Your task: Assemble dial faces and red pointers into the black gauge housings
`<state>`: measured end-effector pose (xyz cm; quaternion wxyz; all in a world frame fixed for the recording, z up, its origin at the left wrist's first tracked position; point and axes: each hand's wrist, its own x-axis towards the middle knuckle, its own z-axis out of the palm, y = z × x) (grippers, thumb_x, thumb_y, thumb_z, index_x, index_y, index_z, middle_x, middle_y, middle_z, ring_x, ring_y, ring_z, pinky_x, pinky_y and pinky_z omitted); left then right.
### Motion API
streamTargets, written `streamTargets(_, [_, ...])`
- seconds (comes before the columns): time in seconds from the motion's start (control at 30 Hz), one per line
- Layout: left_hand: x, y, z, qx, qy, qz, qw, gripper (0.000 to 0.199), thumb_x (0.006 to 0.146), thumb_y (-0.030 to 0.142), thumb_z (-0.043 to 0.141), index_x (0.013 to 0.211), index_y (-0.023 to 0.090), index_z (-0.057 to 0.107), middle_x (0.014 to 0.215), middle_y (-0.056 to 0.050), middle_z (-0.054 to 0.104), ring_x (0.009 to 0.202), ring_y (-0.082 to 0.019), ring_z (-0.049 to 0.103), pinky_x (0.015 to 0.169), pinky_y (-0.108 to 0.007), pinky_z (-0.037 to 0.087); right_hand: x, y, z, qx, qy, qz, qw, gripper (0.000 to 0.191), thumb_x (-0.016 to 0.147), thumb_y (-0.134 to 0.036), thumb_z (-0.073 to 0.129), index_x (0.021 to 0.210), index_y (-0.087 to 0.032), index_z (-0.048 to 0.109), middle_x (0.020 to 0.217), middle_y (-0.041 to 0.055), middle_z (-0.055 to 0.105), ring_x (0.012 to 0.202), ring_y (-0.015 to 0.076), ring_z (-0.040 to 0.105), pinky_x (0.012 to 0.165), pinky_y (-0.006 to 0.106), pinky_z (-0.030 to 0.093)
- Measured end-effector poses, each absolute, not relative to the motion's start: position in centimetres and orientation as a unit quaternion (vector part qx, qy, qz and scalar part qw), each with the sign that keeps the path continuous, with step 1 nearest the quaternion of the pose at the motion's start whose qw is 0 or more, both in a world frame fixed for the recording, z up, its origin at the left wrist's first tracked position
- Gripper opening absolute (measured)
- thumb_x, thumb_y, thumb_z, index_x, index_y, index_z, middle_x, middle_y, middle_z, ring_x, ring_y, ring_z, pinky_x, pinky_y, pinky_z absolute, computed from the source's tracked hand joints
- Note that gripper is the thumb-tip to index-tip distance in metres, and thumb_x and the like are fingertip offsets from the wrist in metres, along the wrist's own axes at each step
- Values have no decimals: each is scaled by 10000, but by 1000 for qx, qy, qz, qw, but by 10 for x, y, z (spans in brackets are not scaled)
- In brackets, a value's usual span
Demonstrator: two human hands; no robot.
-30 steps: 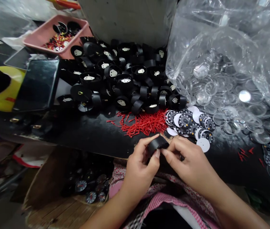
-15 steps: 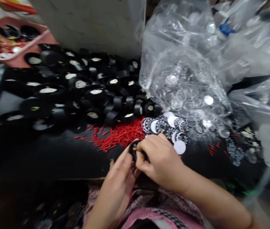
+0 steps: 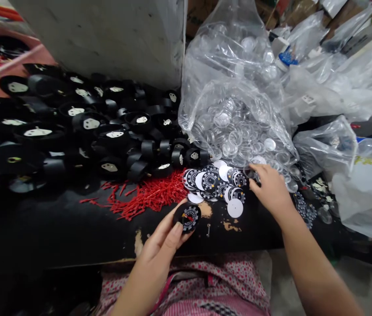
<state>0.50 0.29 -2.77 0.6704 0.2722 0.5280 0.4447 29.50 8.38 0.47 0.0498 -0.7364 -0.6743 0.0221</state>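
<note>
My left hand (image 3: 168,239) holds a round black gauge (image 3: 187,217) with its face up. A printed dial and a red pointer show inside its rim. Over to the right, my right hand (image 3: 270,188) has thumb and fingers closed around the edge of a clear plastic cover (image 3: 251,172), at the front of a heap of clear round covers (image 3: 235,136). Printed dial discs (image 3: 210,180), some turned white side up, lie in a pile between my hands. Beyond the gauge is a heap of red pointers (image 3: 153,193).
Several black round housings (image 3: 113,134) crowd the left of the black table (image 3: 107,241). A pink basket (image 3: 37,57) stands at the back left, beside a grey panel (image 3: 107,35). Plastic bags (image 3: 330,87) fill the right. A small metal piece (image 3: 209,230) lies near the front edge.
My right hand has left the gauge and moved right to the clear covers. The gauge stays in my left hand, its dial and red pointer now uncovered. The view has shifted right.
</note>
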Motion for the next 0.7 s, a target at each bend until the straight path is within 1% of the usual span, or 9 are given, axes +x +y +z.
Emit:
streamTargets(0.1, [9, 4, -28, 246, 479, 438, 720, 400, 887, 463, 624, 1279, 381, 638, 1399, 16, 618, 1309, -294, 545, 1063, -456, 488, 296, 85, 4, -724, -689, 21, 41, 403, 851, -292, 635, 1235, -173, 618, 1197, 135, 668, 1155, 343, 587, 970, 510, 431])
streamTargets(0.23, [12, 7, -26, 230, 491, 448, 711, 364, 859, 474, 656, 1211, 385, 683, 1343, 26, 662, 1287, -284, 568, 1061, -444, 492, 291, 86, 4, -714, -699, 9, 40, 344, 877, -392, 627, 1151, -185, 636, 1149, 125, 673, 1137, 340, 584, 954, 495, 421])
streamTargets(0.37, [13, 9, -27, 232, 498, 456, 700, 355, 835, 481, 679, 1177, 390, 702, 1320, 31, 677, 1269, -286, 585, 1058, -447, 498, 288, 83, 5, -698, -715, 1, 33, 251, 893, -416, 608, 1020, -203, 648, 1067, 99, 690, 1071, 323, 595, 908, 468, 413])
streamTargets(0.47, [12, 9, -29, 241, 481, 451, 712, 352, 852, 474, 662, 1192, 387, 694, 1339, 31, 664, 1275, -279, 580, 1061, -441, 496, 287, 76, 4, -709, -702, -12, 65, 298, 906, -473, 572, 1004, -197, 631, 1064, 110, 683, 1041, 319, 600, 873, 457, 403])
streamTargets(0.57, [11, 10, -27, 242, 490, 447, 708, 381, 837, 483, 671, 1201, 373, 691, 1334, 21, 666, 1272, -296, 581, 1055, -476, 495, 283, 73, 1, -744, -660, -30, 94, 387, 890, -554, 562, 990, -185, 622, 1034, 125, 685, 1011, 329, 604, 845, 458, 395])
streamTargets(0.63, [12, 10, -24, 242, 498, 448, 702, 390, 838, 483, 666, 1204, 351, 691, 1328, 8, 670, 1271, -312, 579, 1049, -508, 493, 278, 77, 0, -758, -647, -38, 77, 410, 889, -564, 558, 1004, -176, 623, 1046, 141, 686, 1019, 349, 595, 838, 475, 388])
streamTargets(0.7, [13, 10, -21, 237, 494, 453, 703, 371, 852, 466, 656, 1195, 332, 698, 1324, 1, 674, 1271, -321, 577, 1044, -517, 495, 275, 83, -1, -761, -645, -43, 52, 389, 904, -528, 548, 1032, -170, 626, 1068, 151, 687, 1035, 364, 584, 846, 498, 380])
